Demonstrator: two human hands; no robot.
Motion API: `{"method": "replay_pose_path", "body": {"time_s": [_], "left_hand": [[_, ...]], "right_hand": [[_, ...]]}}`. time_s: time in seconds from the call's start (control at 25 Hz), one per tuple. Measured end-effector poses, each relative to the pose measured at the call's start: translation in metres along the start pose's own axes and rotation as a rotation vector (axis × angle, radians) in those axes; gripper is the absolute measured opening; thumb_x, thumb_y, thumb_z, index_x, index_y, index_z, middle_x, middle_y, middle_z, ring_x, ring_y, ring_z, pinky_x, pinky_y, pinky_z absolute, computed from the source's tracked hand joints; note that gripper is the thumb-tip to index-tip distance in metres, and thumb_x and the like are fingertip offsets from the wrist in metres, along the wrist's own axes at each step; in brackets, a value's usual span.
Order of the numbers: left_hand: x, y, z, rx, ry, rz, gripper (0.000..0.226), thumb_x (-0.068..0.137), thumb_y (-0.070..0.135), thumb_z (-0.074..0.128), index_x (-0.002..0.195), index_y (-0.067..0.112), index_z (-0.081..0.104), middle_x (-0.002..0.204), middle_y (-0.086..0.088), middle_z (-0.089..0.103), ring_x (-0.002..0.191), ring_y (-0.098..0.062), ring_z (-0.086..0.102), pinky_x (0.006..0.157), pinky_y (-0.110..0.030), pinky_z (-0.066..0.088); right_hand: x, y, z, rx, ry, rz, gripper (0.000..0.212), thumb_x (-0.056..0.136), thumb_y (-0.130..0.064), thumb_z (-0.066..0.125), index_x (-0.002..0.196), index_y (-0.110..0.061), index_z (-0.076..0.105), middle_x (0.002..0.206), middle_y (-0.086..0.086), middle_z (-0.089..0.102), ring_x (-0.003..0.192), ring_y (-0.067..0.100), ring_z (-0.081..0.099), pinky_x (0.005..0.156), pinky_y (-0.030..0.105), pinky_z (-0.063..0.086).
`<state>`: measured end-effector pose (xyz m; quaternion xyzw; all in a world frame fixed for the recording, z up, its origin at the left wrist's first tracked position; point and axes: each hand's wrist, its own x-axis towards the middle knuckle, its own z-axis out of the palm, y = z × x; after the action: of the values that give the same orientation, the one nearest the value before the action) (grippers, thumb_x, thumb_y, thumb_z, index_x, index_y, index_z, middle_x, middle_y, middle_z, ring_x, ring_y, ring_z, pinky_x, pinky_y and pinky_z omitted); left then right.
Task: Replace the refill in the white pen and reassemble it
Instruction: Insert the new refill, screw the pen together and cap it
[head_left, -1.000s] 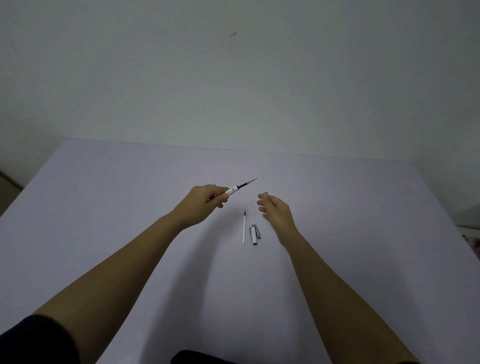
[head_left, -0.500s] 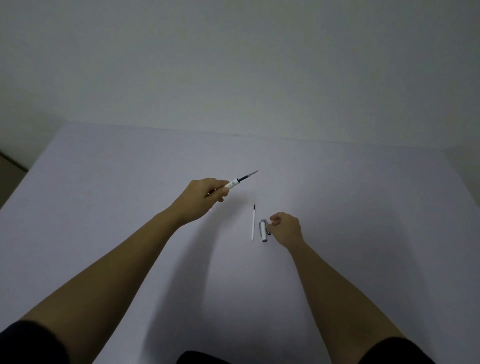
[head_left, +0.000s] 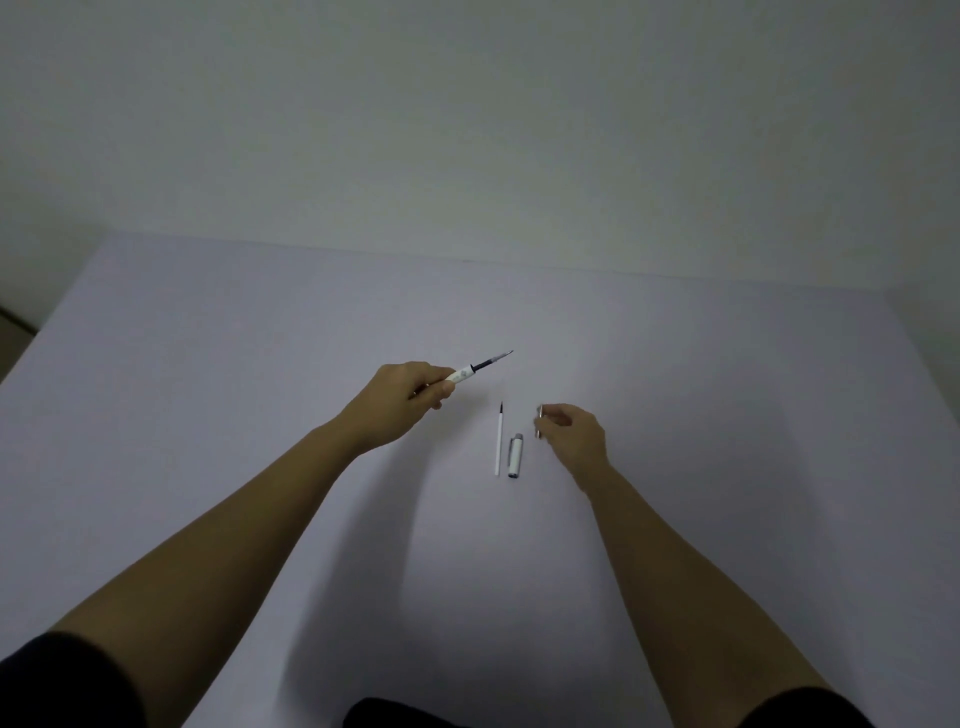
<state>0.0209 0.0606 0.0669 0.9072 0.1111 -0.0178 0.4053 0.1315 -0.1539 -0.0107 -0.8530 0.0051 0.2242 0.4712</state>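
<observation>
White pen barrel (head_left: 460, 375) sits pinched in the left hand (head_left: 410, 397), dark refill tip (head_left: 493, 359) poking up and to the right. Spare refill (head_left: 499, 440) and cap (head_left: 515, 455) lie lengthwise on the table (head_left: 208, 389). Right hand (head_left: 574, 434) has lifted off the table since half a second ago, fingers now pinching a small grey piece (head_left: 539, 420).

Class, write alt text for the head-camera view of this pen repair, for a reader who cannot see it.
A person's left hand holds a white pen barrel with a dark refill tip poking out, raised above a pale table. The right hand pinches a small grey pen piece. Between the hands, a loose refill and a grey cap lie side by side.
</observation>
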Motion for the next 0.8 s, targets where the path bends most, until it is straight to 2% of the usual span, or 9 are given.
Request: {"method": "replay_pose_path", "body": {"time_s": [0.08, 0.12, 0.24, 0.32, 0.44, 0.64, 0.8], "left_hand": [[-0.003, -0.005, 0.002, 0.036, -0.025, -0.011, 0.025, 0.095, 0.030, 0.045, 0.098, 0.015, 0.066, 0.085, -0.002, 0.067, 0.078, -0.014, 0.059, 0.063, -0.020, 0.041], [-0.006, -0.007, 0.003, 0.049, -0.037, -0.015, 0.026, 0.095, 0.030, 0.045, 0.098, 0.014, 0.065, 0.086, -0.003, 0.067, 0.079, -0.017, 0.059, 0.065, -0.023, 0.042], [-0.011, -0.006, 0.004, 0.062, -0.058, -0.016, 0.025, 0.095, 0.028, 0.045, 0.097, 0.014, 0.065, 0.086, -0.005, 0.067, 0.082, -0.021, 0.061, 0.069, -0.028, 0.045], [-0.012, 0.001, 0.004, 0.068, -0.067, 0.000, 0.024, 0.095, 0.028, 0.044, 0.100, 0.018, 0.065, 0.086, -0.005, 0.066, 0.081, -0.021, 0.061, 0.069, -0.029, 0.045], [-0.016, 0.012, 0.001, 0.065, -0.060, 0.019, 0.023, 0.095, 0.027, 0.044, 0.101, 0.019, 0.065, 0.087, -0.005, 0.066, 0.081, -0.022, 0.061, 0.072, -0.034, 0.047], [-0.022, 0.020, -0.006, 0.091, -0.033, 0.028, 0.024, 0.096, 0.028, 0.044, 0.101, 0.020, 0.065, 0.084, -0.003, 0.065, 0.069, -0.009, 0.054, 0.059, -0.020, 0.039], [-0.028, 0.025, -0.010, 0.091, -0.019, 0.040, 0.024, 0.096, 0.027, 0.044, 0.101, 0.019, 0.065, 0.083, -0.002, 0.063, 0.077, -0.018, 0.059, 0.061, -0.020, 0.040]], "right_hand": [[-0.002, -0.015, -0.005, 0.305, -0.079, 0.046, 0.006, 0.079, -0.011, 0.065, 0.082, -0.015, 0.068, 0.069, -0.006, 0.073, 0.076, 0.012, 0.063, 0.074, 0.021, 0.049], [-0.005, -0.022, -0.008, 0.436, -0.113, 0.056, 0.006, 0.081, -0.011, 0.065, 0.080, -0.016, 0.066, 0.068, -0.008, 0.072, 0.075, 0.009, 0.063, 0.075, 0.021, 0.050], [-0.012, -0.038, -0.017, 0.663, -0.155, 0.021, 0.003, 0.088, -0.012, 0.061, 0.089, -0.012, 0.063, 0.083, -0.001, 0.070, 0.079, 0.005, 0.065, 0.074, 0.018, 0.053], [-0.016, -0.047, -0.024, 0.734, -0.173, -0.019, 0.007, 0.089, -0.010, 0.058, 0.095, -0.010, 0.061, 0.087, 0.001, 0.068, 0.080, 0.004, 0.066, 0.070, 0.014, 0.054], [-0.026, -0.058, -0.029, 0.804, -0.194, -0.055, 0.005, 0.089, -0.009, 0.057, 0.092, -0.013, 0.061, 0.089, 0.001, 0.068, 0.082, 0.003, 0.067, 0.070, 0.012, 0.054], [-0.041, -0.070, -0.028, 0.825, -0.263, -0.117, 0.007, 0.090, -0.009, 0.057, 0.090, -0.015, 0.061, 0.091, 0.002, 0.069, 0.083, 0.003, 0.068, 0.071, 0.013, 0.054], [-0.052, -0.077, -0.029, 0.815, -0.279, -0.158, 0.008, 0.089, -0.009, 0.057, 0.089, -0.016, 0.060, 0.093, 0.003, 0.068, 0.080, 0.002, 0.068, 0.070, 0.012, 0.053]]}}
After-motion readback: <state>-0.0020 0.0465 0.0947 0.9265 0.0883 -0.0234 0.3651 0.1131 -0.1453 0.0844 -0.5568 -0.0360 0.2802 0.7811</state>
